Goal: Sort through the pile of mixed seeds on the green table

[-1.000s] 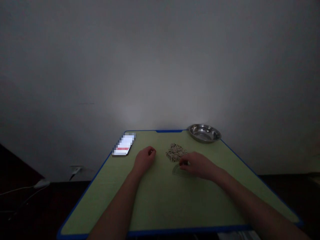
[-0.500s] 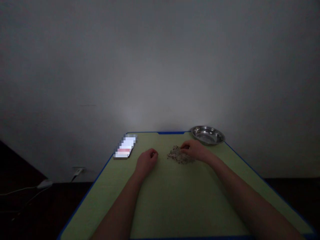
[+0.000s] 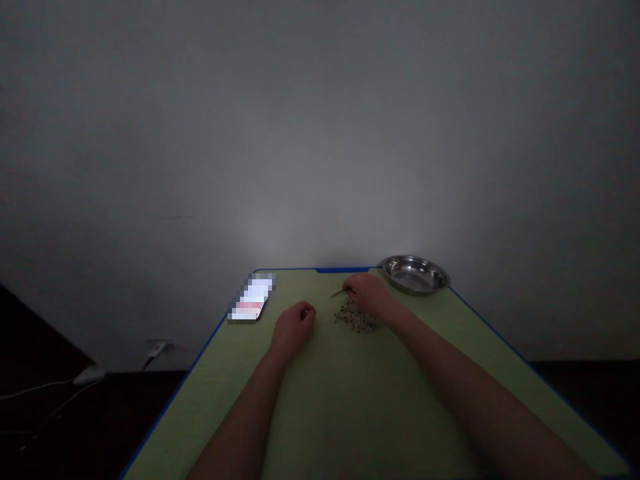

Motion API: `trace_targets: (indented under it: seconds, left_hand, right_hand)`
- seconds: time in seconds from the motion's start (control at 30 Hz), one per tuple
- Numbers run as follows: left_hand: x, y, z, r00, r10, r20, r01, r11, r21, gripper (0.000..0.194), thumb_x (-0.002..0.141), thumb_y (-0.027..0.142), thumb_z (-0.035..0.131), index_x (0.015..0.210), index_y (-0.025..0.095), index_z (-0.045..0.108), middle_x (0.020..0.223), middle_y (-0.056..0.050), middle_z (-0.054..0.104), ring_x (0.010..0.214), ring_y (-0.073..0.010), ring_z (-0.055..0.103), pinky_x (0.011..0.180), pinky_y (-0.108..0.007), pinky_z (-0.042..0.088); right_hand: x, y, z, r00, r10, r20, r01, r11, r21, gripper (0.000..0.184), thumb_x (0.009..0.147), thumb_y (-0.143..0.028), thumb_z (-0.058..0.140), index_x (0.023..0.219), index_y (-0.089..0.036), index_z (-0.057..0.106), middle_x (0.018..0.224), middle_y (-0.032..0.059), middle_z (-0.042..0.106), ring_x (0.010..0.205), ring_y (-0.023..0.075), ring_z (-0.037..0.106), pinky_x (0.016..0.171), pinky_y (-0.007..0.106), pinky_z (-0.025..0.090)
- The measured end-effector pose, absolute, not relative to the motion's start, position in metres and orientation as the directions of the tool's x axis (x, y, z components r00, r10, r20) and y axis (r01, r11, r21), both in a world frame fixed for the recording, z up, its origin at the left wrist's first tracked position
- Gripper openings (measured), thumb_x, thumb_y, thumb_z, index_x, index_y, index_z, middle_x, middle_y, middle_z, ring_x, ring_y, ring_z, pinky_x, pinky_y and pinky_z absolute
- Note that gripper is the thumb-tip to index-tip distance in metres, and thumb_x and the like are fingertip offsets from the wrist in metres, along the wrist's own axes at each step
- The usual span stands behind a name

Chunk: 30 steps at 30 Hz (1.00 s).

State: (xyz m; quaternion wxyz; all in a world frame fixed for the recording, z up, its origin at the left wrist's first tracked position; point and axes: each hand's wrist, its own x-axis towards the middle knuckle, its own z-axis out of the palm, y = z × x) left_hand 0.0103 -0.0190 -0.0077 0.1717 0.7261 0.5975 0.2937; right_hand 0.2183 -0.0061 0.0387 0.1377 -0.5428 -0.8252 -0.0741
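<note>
1. My right hand [image 3: 371, 295] sits right of the frame's centre, on the far half of the green table with the blue rim [image 3: 325, 400], fingers pressed together in a pinch on a thin pale stick-like sliver [image 3: 340, 292] that pokes out to the left of the fingertips.
2. Just below that hand I see the small heap of speckled light and dark grains [image 3: 356, 318], lying on the table surface and touching the heel of the hand.
3. My left hand [image 3: 294, 327] rests near the centre of the frame, to the left of the heap and apart from it, curled into a loose fist; in this dim light I cannot tell whether it holds anything.
4. The shallow round steel bowl [image 3: 415, 275] stands at the table's far right corner, near my right hand.
5. A lit phone with a blurred screen [image 3: 251, 299] lies at the far left edge.
</note>
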Motion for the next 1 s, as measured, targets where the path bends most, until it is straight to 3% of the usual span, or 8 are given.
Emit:
trace_targets:
  seconds: [0.3,0.5,1.0]
  left_hand:
    - [0.012,-0.019,-0.008,0.118,0.971,0.210,0.776,-0.222,0.590,0.021,0.081,0.027,0.046,0.082,0.018,0.065,0.078,-0.003,0.066,0.071,-0.0141,0.057,0.063,-0.024,0.036]
    - [0.012,-0.020,-0.008,0.130,0.967,0.220,0.777,-0.237,0.583,0.022,0.081,0.028,0.045,0.082,0.018,0.065,0.078,-0.004,0.067,0.072,-0.0147,0.058,0.065,-0.024,0.037]
    - [0.014,-0.019,-0.006,0.130,0.966,0.222,0.790,-0.236,0.566,0.024,0.081,0.029,0.045,0.084,0.018,0.065,0.079,-0.005,0.067,0.073,-0.0155,0.058,0.065,-0.025,0.037]
  right_hand:
    - [0.229,-0.034,0.028,-0.517,0.827,0.221,0.855,0.509,0.094,0.018,0.085,-0.017,0.051,0.086,-0.017,0.069,0.088,0.0091,0.068,0.088,0.0198,0.057,0.070,0.026,0.037]
    - [0.251,-0.068,0.025,-0.567,0.783,0.256,0.824,0.541,0.171,0.014,0.084,-0.013,0.054,0.083,-0.016,0.067,0.083,0.0063,0.066,0.079,0.0173,0.056,0.066,0.026,0.035]
    - [0.264,-0.131,0.007,-0.603,0.721,0.342,0.796,0.573,0.194,0.014,0.083,-0.009,0.054,0.082,-0.018,0.064,0.074,0.0020,0.062,0.071,0.0155,0.053,0.062,0.027,0.034]
